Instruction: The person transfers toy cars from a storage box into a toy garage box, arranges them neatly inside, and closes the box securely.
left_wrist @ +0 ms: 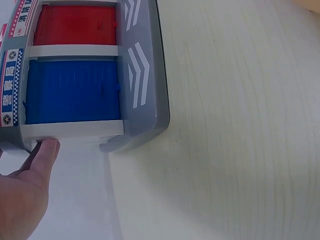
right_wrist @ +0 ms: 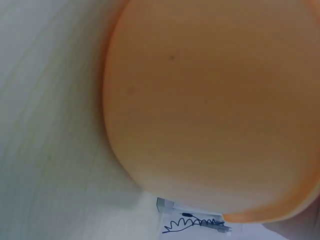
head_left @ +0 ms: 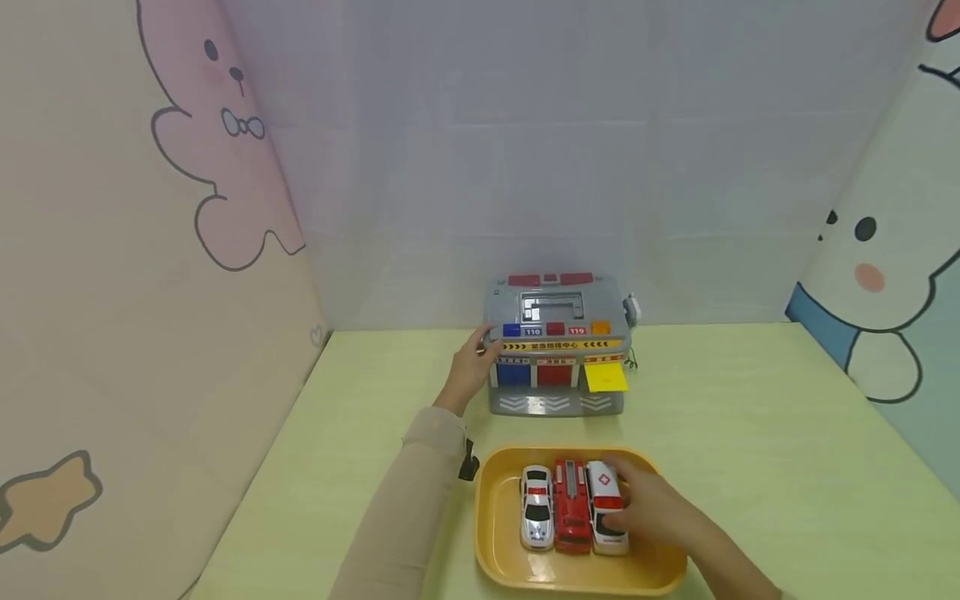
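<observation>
A grey toy emergency station [head_left: 553, 346] stands at the back of the table. It has a blue door [left_wrist: 74, 92], a red door [left_wrist: 75, 26] and a raised yellow door [head_left: 606, 377]. My left hand [head_left: 472, 367] rests against its left side, fingers mostly straight. In a yellow tray [head_left: 491, 567] lie three toy vehicles side by side: a white police car [head_left: 537, 508], a red fire truck [head_left: 572, 512] and a white ambulance [head_left: 604, 487]. My right hand [head_left: 652, 504] grips the ambulance from the right; its palm side is hidden. The tray's outer wall fills most of the right wrist view.
A small grey piece [head_left: 632, 310] on a coiled dark cord [right_wrist: 195, 222] hangs at the station's right side. Cartoon-printed walls [head_left: 247, 167] border the pale table [head_left: 750, 433] on the left and right, with a plain wall [head_left: 555, 167] behind.
</observation>
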Action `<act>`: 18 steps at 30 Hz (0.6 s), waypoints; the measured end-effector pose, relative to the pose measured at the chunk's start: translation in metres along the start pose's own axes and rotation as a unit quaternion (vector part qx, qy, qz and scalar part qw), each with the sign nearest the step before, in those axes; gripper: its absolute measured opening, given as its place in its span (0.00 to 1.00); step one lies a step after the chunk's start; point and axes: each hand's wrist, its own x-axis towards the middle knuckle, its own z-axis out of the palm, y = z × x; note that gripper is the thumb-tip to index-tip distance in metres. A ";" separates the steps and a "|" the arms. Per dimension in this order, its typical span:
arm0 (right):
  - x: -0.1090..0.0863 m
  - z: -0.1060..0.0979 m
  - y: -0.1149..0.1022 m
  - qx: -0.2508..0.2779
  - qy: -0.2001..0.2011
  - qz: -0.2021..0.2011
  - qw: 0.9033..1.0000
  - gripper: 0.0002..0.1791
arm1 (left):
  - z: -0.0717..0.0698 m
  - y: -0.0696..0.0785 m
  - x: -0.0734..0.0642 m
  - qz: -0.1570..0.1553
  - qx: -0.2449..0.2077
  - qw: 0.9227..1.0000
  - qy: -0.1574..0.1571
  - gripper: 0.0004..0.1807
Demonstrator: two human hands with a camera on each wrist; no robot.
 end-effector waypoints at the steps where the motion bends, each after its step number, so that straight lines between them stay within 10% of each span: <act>1: 0.001 0.001 0.000 -0.003 -0.001 -0.001 1.000 0.45 | 0.000 0.000 0.000 0.001 0.001 1.000 0.000 0.27; 18: 0.005 0.007 0.000 -0.021 -0.002 -0.005 1.000 0.47 | -0.004 -0.002 0.000 -0.001 -0.002 1.000 -0.007 0.28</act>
